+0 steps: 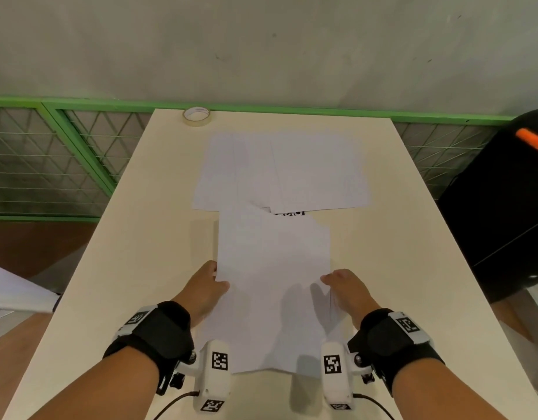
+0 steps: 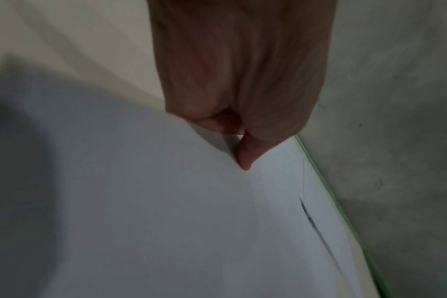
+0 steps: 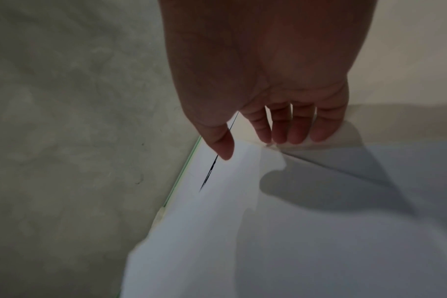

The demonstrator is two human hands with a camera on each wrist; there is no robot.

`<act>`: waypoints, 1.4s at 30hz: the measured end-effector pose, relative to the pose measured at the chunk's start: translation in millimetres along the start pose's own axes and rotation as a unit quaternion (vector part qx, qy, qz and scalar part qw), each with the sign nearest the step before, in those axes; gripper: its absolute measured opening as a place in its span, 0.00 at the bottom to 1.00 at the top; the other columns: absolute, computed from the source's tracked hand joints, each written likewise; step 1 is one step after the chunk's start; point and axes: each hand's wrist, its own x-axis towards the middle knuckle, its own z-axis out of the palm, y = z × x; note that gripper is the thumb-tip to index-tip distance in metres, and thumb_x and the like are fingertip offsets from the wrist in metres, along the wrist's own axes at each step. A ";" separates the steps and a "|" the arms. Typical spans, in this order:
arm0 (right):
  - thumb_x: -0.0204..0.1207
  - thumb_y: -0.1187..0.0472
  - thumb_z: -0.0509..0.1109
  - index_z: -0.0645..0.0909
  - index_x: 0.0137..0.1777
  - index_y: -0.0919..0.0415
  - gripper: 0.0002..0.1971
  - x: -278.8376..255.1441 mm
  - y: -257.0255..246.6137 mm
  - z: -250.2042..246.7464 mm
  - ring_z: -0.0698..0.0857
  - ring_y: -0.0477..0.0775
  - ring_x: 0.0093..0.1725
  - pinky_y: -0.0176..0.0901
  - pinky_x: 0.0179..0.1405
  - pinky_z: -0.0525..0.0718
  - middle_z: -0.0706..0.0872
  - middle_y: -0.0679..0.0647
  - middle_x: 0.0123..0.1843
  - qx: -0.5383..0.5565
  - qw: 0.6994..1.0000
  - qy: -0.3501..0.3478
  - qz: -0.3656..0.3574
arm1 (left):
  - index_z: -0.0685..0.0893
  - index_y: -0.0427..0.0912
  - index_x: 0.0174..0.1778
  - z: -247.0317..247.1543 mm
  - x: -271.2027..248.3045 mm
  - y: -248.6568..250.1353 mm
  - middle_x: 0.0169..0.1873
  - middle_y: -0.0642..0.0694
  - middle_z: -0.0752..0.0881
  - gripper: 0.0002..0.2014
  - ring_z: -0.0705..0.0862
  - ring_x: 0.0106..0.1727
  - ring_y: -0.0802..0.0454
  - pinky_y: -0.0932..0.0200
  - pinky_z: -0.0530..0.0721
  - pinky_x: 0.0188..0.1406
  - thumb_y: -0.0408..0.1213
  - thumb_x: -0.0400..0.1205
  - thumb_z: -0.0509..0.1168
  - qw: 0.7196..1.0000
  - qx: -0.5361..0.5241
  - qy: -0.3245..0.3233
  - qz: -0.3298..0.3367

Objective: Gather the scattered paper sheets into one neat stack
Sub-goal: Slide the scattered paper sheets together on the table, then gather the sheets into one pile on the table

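A loose pile of white paper sheets (image 1: 274, 283) lies on the near half of the cream table (image 1: 140, 237). My left hand (image 1: 214, 283) pinches its left edge, thumb on top and fingers curled beneath, as the left wrist view shows (image 2: 239, 145). My right hand (image 1: 337, 286) is at the pile's right edge. Its straight fingers (image 3: 281, 139) touch the raised edge while the thumb hovers over the paper (image 3: 268, 242). Several more white sheets (image 1: 280, 171) lie fanned out and overlapping farther back, one with black print showing at its near edge.
A roll of clear tape (image 1: 196, 116) sits at the table's far left edge. Beyond the table runs a green mesh fence (image 1: 64, 147). A black bag with an orange stripe (image 1: 504, 207) stands to the right. Something white (image 1: 13, 292) lies off the table's left side.
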 end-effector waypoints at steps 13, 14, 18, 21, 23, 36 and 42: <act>0.79 0.65 0.64 0.81 0.54 0.61 0.07 -28.5 -63.2 -30.1 0.86 0.64 0.54 0.52 0.53 0.82 0.87 0.67 0.59 0.240 0.954 0.000 -0.181 | 0.74 0.52 0.50 -22.2 -30.5 62.1 0.46 0.54 0.82 0.12 0.82 0.52 0.47 0.56 0.79 0.50 0.27 0.82 0.58 0.975 -0.008 0.078 0.207; 0.79 0.66 0.63 0.82 0.55 0.60 0.09 -34.7 -74.5 -34.0 0.87 0.62 0.54 0.49 0.54 0.83 0.88 0.63 0.57 0.242 0.945 0.014 -0.221 | 0.73 0.54 0.46 -22.7 -33.6 72.1 0.45 0.54 0.82 0.13 0.82 0.50 0.49 0.54 0.80 0.51 0.28 0.82 0.57 0.969 -0.020 0.089 0.228; 0.79 0.66 0.63 0.81 0.56 0.58 0.09 -62.8 -114.6 -48.8 0.87 0.46 0.46 0.33 0.45 0.85 0.88 0.48 0.48 0.251 0.898 0.051 -0.357 | 0.72 0.53 0.52 -26.0 -44.9 107.5 0.49 0.57 0.81 0.12 0.81 0.52 0.57 0.61 0.79 0.52 0.29 0.82 0.59 0.942 -0.096 0.115 0.301; 0.79 0.64 0.64 0.81 0.54 0.59 0.07 -70.5 -119.4 -51.4 0.87 0.41 0.42 0.28 0.40 0.85 0.87 0.47 0.46 0.250 0.884 0.048 -0.392 | 0.67 0.46 0.72 -29.1 -48.7 117.2 0.66 0.49 0.81 0.24 0.80 0.67 0.54 0.56 0.76 0.68 0.31 0.79 0.63 0.925 -0.138 0.117 0.334; 0.77 0.64 0.67 0.81 0.54 0.59 0.08 -70.4 -111.8 -47.6 0.88 0.36 0.38 0.26 0.35 0.84 0.88 0.48 0.46 0.250 0.889 0.034 -0.382 | 0.65 0.44 0.76 -29.4 -49.7 115.9 0.70 0.46 0.79 0.28 0.79 0.70 0.51 0.52 0.75 0.72 0.29 0.80 0.64 0.923 -0.151 0.120 0.334; 0.75 0.67 0.68 0.82 0.43 0.50 0.09 -74.0 -111.7 -44.5 0.87 0.34 0.32 0.27 0.32 0.85 0.88 0.48 0.42 0.269 0.885 0.039 -0.378 | 0.74 0.41 0.71 -27.6 -56.1 127.6 0.63 0.44 0.84 0.20 0.84 0.62 0.49 0.58 0.83 0.57 0.30 0.82 0.62 0.913 -0.135 0.149 0.355; 0.74 0.67 0.70 0.81 0.48 0.53 0.08 -73.8 -110.5 -38.8 0.87 0.35 0.36 0.27 0.33 0.84 0.88 0.50 0.44 0.247 0.891 0.047 -0.379 | 0.76 0.52 0.51 -23.7 -53.6 126.6 0.48 0.53 0.82 0.11 0.82 0.50 0.56 0.66 0.82 0.47 0.30 0.80 0.65 0.904 -0.147 0.148 0.373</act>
